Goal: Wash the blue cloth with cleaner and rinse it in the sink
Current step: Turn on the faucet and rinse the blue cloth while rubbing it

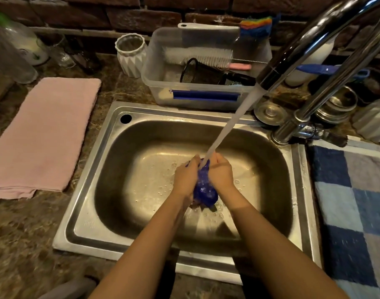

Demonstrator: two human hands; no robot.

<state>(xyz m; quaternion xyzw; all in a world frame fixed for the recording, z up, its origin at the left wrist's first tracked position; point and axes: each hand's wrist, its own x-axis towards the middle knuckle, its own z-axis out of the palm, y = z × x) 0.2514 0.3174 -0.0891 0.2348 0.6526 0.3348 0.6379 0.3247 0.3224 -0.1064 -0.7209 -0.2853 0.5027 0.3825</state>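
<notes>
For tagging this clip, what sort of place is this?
Probably a home kitchen: a stainless steel sink in a stone counter, a curved chrome tap running, and a clear plastic tub holding a white bottle brush.

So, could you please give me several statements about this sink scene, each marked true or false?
1. Water from the faucet runs onto the blue cloth. True.
2. The left hand and right hand both grip the cloth above the sink. True.
3. The pink towel lies right of the sink. False: it lies to the left.
4. The clear bin behind the sink is empty. False: it holds a bottle brush and a black mesh cup.
</notes>
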